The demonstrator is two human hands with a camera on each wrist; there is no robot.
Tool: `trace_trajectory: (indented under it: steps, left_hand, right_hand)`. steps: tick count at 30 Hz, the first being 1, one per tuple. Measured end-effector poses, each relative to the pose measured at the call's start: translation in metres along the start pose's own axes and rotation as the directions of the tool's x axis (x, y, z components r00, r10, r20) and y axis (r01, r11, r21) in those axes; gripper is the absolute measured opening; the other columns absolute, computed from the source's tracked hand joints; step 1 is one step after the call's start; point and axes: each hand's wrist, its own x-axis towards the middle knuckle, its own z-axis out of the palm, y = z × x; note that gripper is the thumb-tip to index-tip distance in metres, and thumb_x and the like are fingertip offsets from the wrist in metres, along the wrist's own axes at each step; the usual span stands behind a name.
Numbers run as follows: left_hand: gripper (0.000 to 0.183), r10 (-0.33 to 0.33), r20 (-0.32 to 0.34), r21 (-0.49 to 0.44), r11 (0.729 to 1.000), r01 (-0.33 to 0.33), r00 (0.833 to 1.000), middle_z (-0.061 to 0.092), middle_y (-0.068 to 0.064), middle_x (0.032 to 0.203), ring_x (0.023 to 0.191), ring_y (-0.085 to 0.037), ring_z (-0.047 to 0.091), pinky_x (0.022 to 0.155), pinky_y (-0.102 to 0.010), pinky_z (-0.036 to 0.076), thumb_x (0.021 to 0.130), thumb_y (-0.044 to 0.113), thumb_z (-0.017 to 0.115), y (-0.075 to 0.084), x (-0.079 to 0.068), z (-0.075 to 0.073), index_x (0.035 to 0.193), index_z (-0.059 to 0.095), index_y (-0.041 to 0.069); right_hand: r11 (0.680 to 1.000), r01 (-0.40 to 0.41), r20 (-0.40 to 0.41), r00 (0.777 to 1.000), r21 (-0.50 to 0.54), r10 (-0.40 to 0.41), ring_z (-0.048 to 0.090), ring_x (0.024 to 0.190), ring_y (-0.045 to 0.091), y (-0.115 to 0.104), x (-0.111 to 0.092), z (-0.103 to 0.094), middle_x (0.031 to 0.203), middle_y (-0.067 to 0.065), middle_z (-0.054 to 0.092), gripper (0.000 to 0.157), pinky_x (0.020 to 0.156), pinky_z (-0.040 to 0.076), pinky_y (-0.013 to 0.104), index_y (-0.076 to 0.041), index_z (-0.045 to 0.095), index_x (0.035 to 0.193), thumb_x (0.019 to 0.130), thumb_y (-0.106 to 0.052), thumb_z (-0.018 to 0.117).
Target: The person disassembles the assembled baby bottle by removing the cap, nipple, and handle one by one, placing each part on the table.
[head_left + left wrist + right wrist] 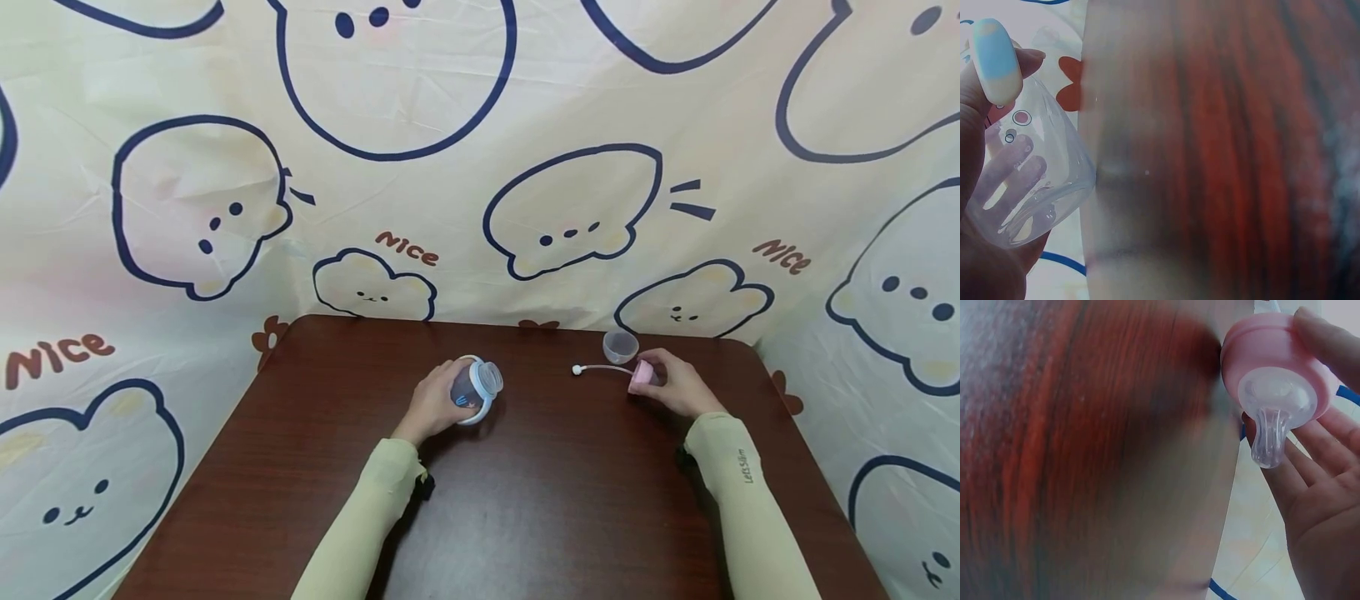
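My left hand [433,402] grips a clear baby bottle [467,393] with light blue handles, tilted so that its uncovered mouth faces right. In the left wrist view, the fingers show through the see-through bottle [1063,169], and the thumb lies by the blue and cream handle [996,59]. Farther right, my right hand [678,385] pinches a pink collar [642,377] with a clear silicone nipple [1270,434]. A thin straw [606,367] runs leftward from the collar, ending in a white weight [577,370]. Just behind it, a clear dome cap [620,347] stands on the table.
The dark brown wooden table [525,508] reaches back to a cream cloth [450,200] with cartoon faces, which also hangs along the left and right sides. The cap stands near the table's back edge.
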Motion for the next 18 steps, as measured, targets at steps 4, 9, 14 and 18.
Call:
trace_trajectory:
  steps: [4, 9, 14, 18]
  left_hand:
    - [0.082, 0.006, -0.004, -0.001, 1.000, -0.006, 1.000, 0.063, -0.004, 0.129, 0.116, -0.027, 0.059, 0.094, -0.055, 0.050, 0.074, 0.028, 0.093, -0.0010, 0.0006, 0.0002, 0.146, 0.054, 0.023]
    - [0.082, 0.004, 0.000, -0.003, 1.000, -0.004, 1.000, 0.063, -0.004, 0.130, 0.116, -0.027, 0.059, 0.096, -0.055, 0.050, 0.074, 0.027, 0.093, -0.0006, 0.0017, -0.0008, 0.146, 0.053, 0.023]
    - [0.082, 0.002, 0.001, -0.003, 1.000, -0.002, 1.000, 0.063, -0.005, 0.130, 0.116, -0.028, 0.059, 0.096, -0.055, 0.049, 0.074, 0.027, 0.093, 0.0001, 0.0017, -0.0010, 0.146, 0.053, 0.023]
    - [0.082, 0.005, -0.003, -0.001, 1.000, -0.005, 1.000, 0.063, -0.004, 0.130, 0.116, -0.027, 0.059, 0.095, -0.056, 0.050, 0.073, 0.027, 0.093, -0.0005, 0.0013, -0.0002, 0.145, 0.054, 0.023]
  right_hand:
    - [1.000, -0.007, -0.005, 1.000, -0.003, 0.007, 0.055, 0.126, 0.044, 0.0000, -0.0002, -0.0014, 0.143, 0.028, 0.055, 0.075, 0.110, 0.042, 0.063, -0.003, 0.048, 0.144, 0.087, -0.034, 0.084]
    - [1.000, -0.005, -0.008, 1.000, 0.001, 0.005, 0.054, 0.127, 0.044, 0.0013, 0.0004, -0.0021, 0.142, 0.028, 0.054, 0.074, 0.110, 0.042, 0.063, -0.003, 0.046, 0.144, 0.088, -0.033, 0.083]
    - [1.000, -0.010, -0.001, 1.000, -0.009, 0.010, 0.053, 0.125, 0.044, 0.0003, 0.0002, -0.0024, 0.143, 0.028, 0.053, 0.075, 0.110, 0.041, 0.065, -0.003, 0.045, 0.146, 0.090, -0.037, 0.081]
    - [1.000, -0.016, 0.003, 1.000, -0.008, 0.016, 0.053, 0.125, 0.045, -0.0004, -0.0019, -0.0022, 0.143, 0.028, 0.053, 0.076, 0.110, 0.041, 0.065, -0.003, 0.044, 0.147, 0.091, -0.039, 0.080]
